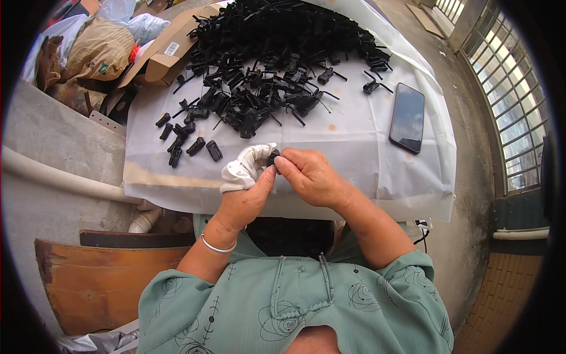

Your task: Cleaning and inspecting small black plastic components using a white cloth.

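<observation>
My left hand has its fingers wrapped in white cloth and pinches a small black plastic part at the near edge of the table. My right hand meets it from the right, its fingertips closed on the same part. A large heap of black plastic clips with thin pins covers the far half of the white sheet. Several short black pieces lie apart to the left of my hands.
A dark phone lies on the sheet at the right. An open cardboard box and stuffed bags sit at the far left. A white pipe and a wooden board are at lower left. A barred window lies to the right.
</observation>
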Available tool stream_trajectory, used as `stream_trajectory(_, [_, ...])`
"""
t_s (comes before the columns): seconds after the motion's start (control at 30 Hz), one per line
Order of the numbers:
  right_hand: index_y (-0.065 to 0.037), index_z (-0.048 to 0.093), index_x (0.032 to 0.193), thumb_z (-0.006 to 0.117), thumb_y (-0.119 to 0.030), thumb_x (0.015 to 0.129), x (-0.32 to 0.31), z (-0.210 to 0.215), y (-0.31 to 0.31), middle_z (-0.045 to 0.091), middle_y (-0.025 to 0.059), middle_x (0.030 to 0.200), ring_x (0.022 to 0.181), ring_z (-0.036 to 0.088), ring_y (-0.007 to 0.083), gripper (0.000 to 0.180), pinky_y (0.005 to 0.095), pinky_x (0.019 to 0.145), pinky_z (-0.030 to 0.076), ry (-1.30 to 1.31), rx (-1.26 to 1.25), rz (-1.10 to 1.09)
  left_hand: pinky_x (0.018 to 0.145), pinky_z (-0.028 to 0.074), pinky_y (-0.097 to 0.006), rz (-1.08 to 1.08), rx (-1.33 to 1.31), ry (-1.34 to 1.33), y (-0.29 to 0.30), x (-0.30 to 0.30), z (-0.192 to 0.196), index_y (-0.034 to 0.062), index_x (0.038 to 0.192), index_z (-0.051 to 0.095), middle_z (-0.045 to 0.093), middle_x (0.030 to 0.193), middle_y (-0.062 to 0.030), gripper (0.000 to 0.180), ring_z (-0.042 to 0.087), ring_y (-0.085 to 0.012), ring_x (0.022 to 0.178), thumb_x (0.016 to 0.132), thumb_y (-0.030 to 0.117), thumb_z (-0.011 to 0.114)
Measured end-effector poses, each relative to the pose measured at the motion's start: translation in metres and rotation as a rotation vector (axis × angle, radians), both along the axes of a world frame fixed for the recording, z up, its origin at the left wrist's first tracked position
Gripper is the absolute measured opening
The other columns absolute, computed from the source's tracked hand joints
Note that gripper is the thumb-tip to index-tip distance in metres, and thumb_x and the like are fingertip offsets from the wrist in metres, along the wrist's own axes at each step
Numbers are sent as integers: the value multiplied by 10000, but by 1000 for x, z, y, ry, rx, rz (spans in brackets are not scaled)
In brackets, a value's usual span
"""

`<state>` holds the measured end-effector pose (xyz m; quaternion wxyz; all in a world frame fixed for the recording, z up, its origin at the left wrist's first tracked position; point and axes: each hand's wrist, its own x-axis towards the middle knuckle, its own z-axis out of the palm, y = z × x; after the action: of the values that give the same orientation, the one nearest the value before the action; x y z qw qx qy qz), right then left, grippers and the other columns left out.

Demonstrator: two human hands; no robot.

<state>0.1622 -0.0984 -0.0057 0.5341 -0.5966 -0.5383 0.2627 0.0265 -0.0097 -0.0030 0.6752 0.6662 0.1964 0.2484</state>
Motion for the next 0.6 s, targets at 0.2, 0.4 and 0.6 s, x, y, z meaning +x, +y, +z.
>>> stream_trajectory(0.2, [25, 525, 708, 503, -194, 896, -1, 1, 0, 525, 175, 600, 534, 476, 327, 289, 376, 527, 406, 53, -121, 1, 703, 488, -264, 112, 448, 11, 0, 3, -14, -43, 1111, 521, 594, 1002, -123, 295, 584, -164, 839, 820, -13, 557])
stream_trajectory(0.4, [29, 519, 686, 510, -194, 887, -12, -10, 5, 522, 178, 587, 497, 454, 301, 301, 372, 514, 403, 33, -62, -118, 876, 430, -267, 78, 562, 110, -4, 1, -11, -65, 1148, 470, 542, 1090, -119, 295, 526, -160, 988, 855, -46, 491])
stream_trajectory(0.6, [23, 534, 724, 524, -173, 873, -9, -8, 7, 539, 179, 607, 527, 513, 307, 247, 374, 514, 406, 80, -65, -89, 774, 477, -291, 180, 614, 11, -1, 7, -17, -46, 1100, 501, 588, 957, -123, 287, 591, -212, 826, 821, -5, 555])
